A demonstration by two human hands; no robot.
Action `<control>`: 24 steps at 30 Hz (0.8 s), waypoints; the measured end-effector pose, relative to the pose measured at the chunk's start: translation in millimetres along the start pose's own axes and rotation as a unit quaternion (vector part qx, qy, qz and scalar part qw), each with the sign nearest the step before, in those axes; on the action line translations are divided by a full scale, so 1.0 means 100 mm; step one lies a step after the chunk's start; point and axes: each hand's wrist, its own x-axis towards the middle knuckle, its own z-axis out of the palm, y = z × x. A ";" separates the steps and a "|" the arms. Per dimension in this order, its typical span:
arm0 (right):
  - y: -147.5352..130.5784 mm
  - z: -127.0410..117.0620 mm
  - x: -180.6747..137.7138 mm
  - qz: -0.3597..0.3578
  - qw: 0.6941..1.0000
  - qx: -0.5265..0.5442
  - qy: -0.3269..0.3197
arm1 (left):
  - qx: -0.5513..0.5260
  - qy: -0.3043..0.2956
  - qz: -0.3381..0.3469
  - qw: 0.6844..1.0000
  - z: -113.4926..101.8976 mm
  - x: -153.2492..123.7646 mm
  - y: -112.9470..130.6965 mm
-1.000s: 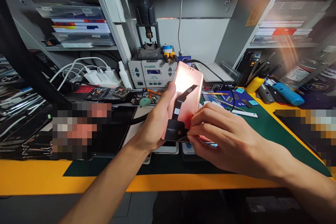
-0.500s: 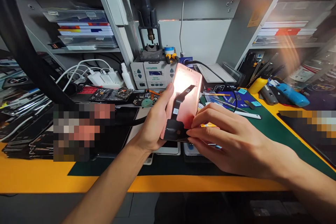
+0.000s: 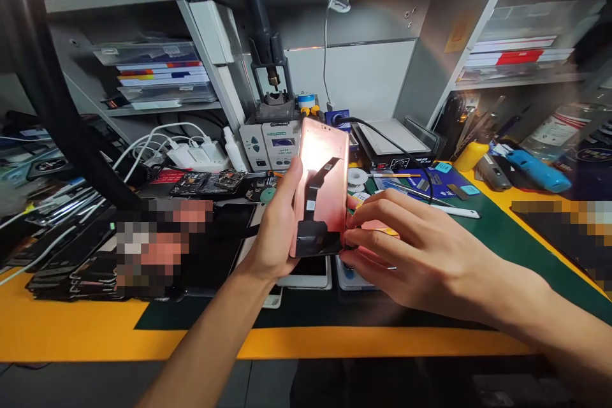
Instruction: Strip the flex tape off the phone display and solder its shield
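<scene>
A phone screen (image 3: 335, 188) is held up over the bench, its copper-coloured back facing me and shining under the light. A black flex cable (image 3: 313, 194) runs down that back to a wider black piece near the bottom. My left hand (image 3: 272, 233) grips the screen along its left side, the thumb lying up the edge. At the lower right edge, the fingertips of my right hand (image 3: 425, 248) are pinched together against the screen. Whether anything small sits between those fingertips is hidden. Below it lies a white-framed phone (image 3: 308, 274).
A green mat (image 3: 497, 255) covers the orange bench (image 3: 76, 338). Stacked phone parts (image 3: 62, 268) stand at the left, near a thick black hose (image 3: 57, 89). Behind are a soldering station (image 3: 272, 146), a heating plate (image 3: 396, 143) and white chargers (image 3: 198, 153). Yellow and blue bottles (image 3: 538, 170) stand right.
The screen and both hands appear slightly further left and the screen is more upright. The whole view has shifted a little, showing more of the upper shelf. Both hands keep contact with the screen.
</scene>
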 end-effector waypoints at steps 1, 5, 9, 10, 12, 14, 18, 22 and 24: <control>0.00 0.00 0.00 -0.001 1.000 -0.004 0.001 | 0.009 0.005 0.003 1.000 -0.01 0.00 0.01; 0.00 -0.01 -0.01 0.006 1.000 -0.014 0.009 | 0.038 0.035 0.029 0.998 -0.01 -0.01 0.04; -0.02 0.05 -0.02 -0.006 1.000 -0.009 0.024 | 0.039 0.038 0.040 0.998 0.02 -0.03 0.03; -0.02 0.07 -0.03 -0.011 0.999 -0.008 0.029 | 0.040 0.039 0.035 0.998 0.03 -0.03 0.02; -0.04 0.12 -0.04 -0.023 0.999 -0.009 0.039 | 0.040 0.046 0.019 0.998 0.05 -0.03 0.01; -0.05 0.15 -0.05 -0.034 0.998 -0.016 0.042 | 0.041 0.052 0.009 0.998 0.07 -0.03 -0.01; -0.07 0.14 -0.05 -0.038 0.999 -0.024 0.028 | 0.030 0.041 -0.009 0.999 0.11 -0.03 0.00; -0.08 0.12 -0.02 -0.049 0.998 -0.027 0.016 | 0.026 0.032 -0.024 0.999 0.13 -0.03 0.00; -0.09 0.13 -0.01 -0.053 0.998 -0.023 0.012 | 0.027 0.027 -0.025 0.999 0.12 -0.03 -0.01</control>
